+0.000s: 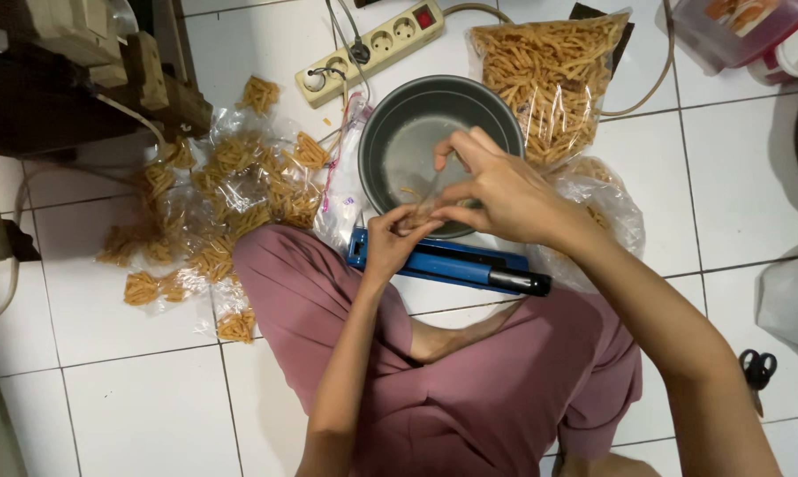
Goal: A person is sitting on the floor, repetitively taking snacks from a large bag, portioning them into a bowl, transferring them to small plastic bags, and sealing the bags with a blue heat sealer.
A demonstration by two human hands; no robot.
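Fingers of both hands are pinched on a small clear plastic bag (427, 201), held right over the near rim of the grey metal bowl (408, 132). Left hand (390, 243) grips the bottom end, right hand (496, 190) the top. Just under them a blue bag sealer (456, 265) lies on the white tiled floor (134, 389). Left of that, a heap of little filled snack bags (222, 194); behind the bowl, one big bag of snack sticks (549, 75) and a power strip (372, 49).

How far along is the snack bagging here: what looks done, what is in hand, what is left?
Done: a pile of small filled bags lies on the floor. In hand: left hand and right hand hold a small clear bag over the grey bowl. Left: the large bag of sticks remains full.
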